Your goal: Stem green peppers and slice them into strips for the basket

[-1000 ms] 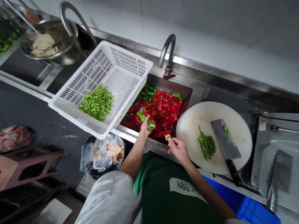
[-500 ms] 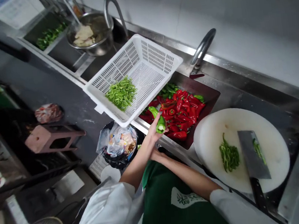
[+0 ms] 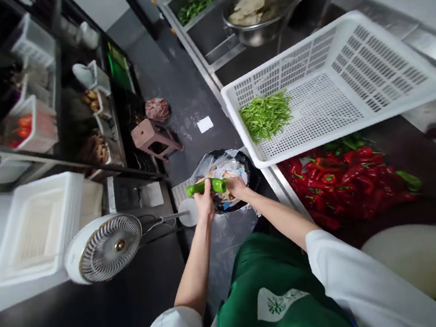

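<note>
My left hand (image 3: 204,205) is closed around a long green pepper (image 3: 217,185), held level over a bin lined with a black bag (image 3: 250,166). At the pepper's right end, my right hand (image 3: 237,188) has its fingers drawn together; whether they pinch anything is too small to make out. Clear plastic and scraps (image 3: 228,165) fill the bin below both hands. To the right, many red peppers (image 3: 356,182) lie in a sink, with some green ones at its back edge.
A white perforated basket (image 3: 318,144) with shredded greens (image 3: 267,117) straddles the sink. A metal bowl (image 3: 261,30) stands beyond it. At lower right is a round white cutting board (image 3: 417,253). On the left are a fan (image 3: 109,246), a stool (image 3: 154,139) and loaded shelves.
My view has swung left. Both hands have moved from beside the sink to over the bin with the green pepper, and the right hand now shows at its end.
</note>
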Available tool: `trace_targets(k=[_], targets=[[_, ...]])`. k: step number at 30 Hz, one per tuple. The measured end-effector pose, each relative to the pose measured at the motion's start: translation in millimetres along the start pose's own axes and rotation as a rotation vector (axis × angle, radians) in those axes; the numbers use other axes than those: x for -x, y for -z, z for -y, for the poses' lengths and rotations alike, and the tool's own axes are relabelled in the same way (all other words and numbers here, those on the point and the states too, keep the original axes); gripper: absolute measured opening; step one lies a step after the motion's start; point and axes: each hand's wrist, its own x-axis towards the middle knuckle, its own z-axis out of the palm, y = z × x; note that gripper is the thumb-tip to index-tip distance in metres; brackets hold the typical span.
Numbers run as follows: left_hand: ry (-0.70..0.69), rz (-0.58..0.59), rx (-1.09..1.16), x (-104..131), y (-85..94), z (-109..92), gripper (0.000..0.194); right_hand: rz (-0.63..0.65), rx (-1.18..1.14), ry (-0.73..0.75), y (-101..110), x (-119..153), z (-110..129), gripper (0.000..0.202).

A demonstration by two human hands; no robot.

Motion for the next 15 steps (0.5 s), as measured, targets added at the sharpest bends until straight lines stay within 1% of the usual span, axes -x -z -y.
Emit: trace_targets(k=[1, 3, 6, 8, 9, 11, 13, 15], targets=[[-0.007, -0.036, -0.004, -10.1, 11.3, -1.1, 0.047, 0.022, 0.034, -0.004, -0.9, -9.6, 1.6, 0.008], [0.032, -0.112, 0.003, -28.3, 30.4, -0.6, 0.044, 0.054, 0.101, -0.014, -0.2, -24.3, 6.4, 0.002], [0.125, -0.266, 0.025, -52.8, 48.9, 3.1, 0.039, 0.062, 0.156, 0.027, 2.0, -32.1, 17.3, 0.022], [0.169, -0.324, 0.040, -67.2, 55.4, 5.4, 0.038, 0.072, 0.098, 0.152, 1.3, -28.5, 25.2, 0.033], [0.182, -0.327, 0.044, -73.5, 57.3, 6.1, 0.039, 0.084, 0.031, 0.231, 0.1, -25.3, 28.8, 0.038], [0.190, -0.283, 0.043, -83.9, 59.6, 6.6, 0.040, 0.113, -0.134, 0.358, -3.7, -19.6, 34.7, 0.049], [0.181, -0.214, 0.036, -91.6, 60.9, 5.5, 0.041, 0.145, -0.249, 0.393, -7.6, -17.6, 39.4, 0.057], [0.173, -0.157, 0.035, -97.1, 62.0, 3.1, 0.041, 0.179, -0.289, 0.387, -10.1, -19.9, 44.0, 0.062]])
